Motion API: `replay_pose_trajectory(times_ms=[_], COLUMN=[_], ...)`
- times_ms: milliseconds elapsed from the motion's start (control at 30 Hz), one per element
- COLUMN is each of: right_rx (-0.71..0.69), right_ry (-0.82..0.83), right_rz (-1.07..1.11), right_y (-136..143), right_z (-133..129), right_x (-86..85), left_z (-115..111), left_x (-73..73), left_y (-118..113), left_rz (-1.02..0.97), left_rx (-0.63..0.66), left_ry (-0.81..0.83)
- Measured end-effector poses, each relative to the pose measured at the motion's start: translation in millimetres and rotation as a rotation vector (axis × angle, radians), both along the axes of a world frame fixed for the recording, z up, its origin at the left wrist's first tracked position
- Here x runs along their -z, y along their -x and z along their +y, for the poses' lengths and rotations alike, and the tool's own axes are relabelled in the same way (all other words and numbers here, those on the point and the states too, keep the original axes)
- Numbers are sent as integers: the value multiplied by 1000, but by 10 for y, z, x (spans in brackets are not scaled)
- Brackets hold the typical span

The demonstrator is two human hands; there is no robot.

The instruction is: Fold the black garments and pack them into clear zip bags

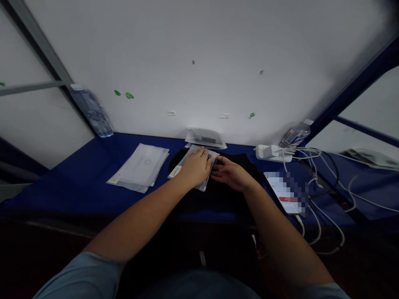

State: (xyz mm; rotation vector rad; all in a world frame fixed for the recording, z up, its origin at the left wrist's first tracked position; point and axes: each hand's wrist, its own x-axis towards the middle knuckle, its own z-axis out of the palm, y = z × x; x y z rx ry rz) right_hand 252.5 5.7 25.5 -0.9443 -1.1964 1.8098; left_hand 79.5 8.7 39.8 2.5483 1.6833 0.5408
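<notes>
Resting left hand [197, 165], flat with fingers close together, on bag [204, 182] atop black cloth [218, 201] at clock centre, and holding half-curled right hand [231, 173] at its 3 o'clock edge, unable to tell if pinching, with more bags [139, 166] at 9 o'clock and phone [282, 193] at 4.

No lettering legible. White label [175, 171] on plastic bag [202, 184], right-hand bottle's label [292, 137], phone screen [282, 193]: all unreadable.

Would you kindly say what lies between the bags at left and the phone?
In the head view, black fabric lies between those bags and the phone, with another bag beneath the left hand and the right hand at its edge.
</notes>
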Motion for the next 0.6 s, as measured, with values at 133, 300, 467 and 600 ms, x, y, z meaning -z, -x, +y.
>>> replay_pose_trajectory(times_ms=[133, 300, 467, 600], right_rx=[131, 292, 320, 284], right_ry=[30, 64, 38, 14], right_rz=[-67, -183, -351, -371], right_y=[-12, 41, 45, 14], right_z=[52, 87, 80, 82], right_x=[52, 80, 38, 21], left_z=[55, 67, 29, -130], left_x=[99, 253, 192, 29], left_y=[28, 18, 95, 299], left_rz=[74, 170, 204, 216], left_rx=[1, 20, 81, 329], left_ry=[32, 31, 69, 152])
